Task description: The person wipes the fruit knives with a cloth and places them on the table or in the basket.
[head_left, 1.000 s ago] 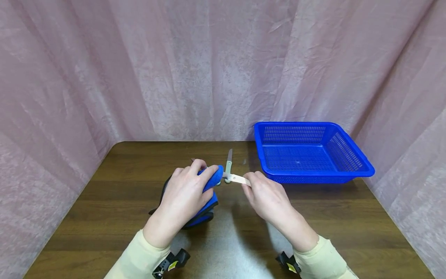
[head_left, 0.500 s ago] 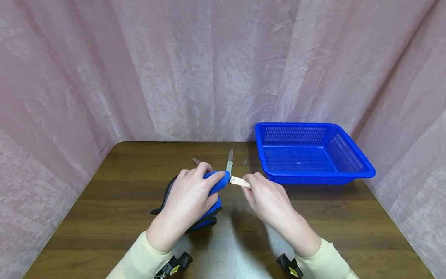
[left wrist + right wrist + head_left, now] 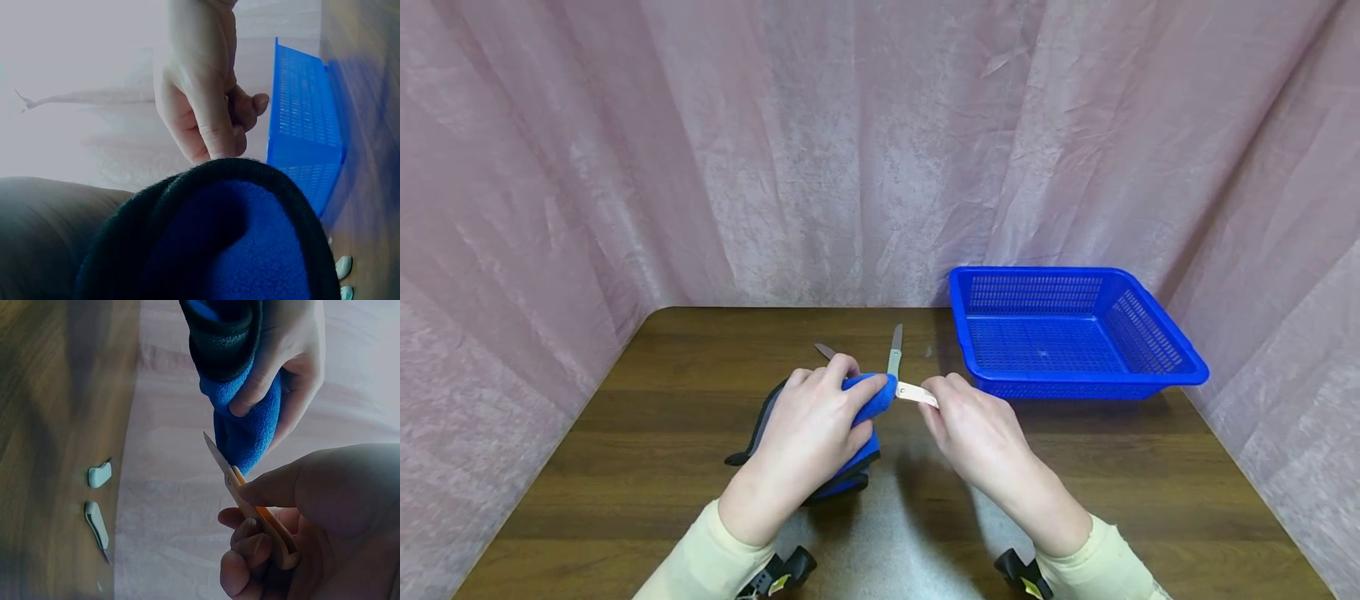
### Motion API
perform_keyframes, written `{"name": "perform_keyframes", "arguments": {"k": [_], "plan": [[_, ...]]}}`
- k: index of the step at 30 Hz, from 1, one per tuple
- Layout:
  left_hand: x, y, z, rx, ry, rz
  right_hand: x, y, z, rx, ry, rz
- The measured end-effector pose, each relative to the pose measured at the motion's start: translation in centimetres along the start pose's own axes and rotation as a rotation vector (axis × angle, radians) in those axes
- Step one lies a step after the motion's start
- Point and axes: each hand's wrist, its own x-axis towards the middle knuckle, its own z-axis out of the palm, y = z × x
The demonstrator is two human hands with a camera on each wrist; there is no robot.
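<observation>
Brown wood-grain tabletop (image 3: pixel 685 358): smooth, with darker and lighter bands running from left to right; far left corner rounded.
Pale pink curtain of crushed, velvety-looking fabric (image 3: pixel 865 150): hung in soft vertical folds behind the tabletop and along both sides, filling the upper head view (sheen mottled, rather silvery in places).
Long dark slanting crease (image 3: pixel 1247 150): in the curtain, upper right.
Whitish patch of glare (image 3: pixel 910 542): near middle of the tabletop.
Light: bright, bleaching the curtain almost white in the left wrist view.
</observation>
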Motion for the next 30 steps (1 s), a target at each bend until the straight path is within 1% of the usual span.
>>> {"name": "perform_keyframes", "arguments": {"k": [15, 30], "plan": [[-0.1, -0.2, -0.2, 0.003, -0.004, -0.013, -0.1, 0.0, -0.3, 0.017, -0.015, 0.004], [-0.2, -1.0, -0.3, 0.015, -0.002, -0.048, 0.0, 0.1, -0.6, 0.021, -0.024, 0.026]]}}
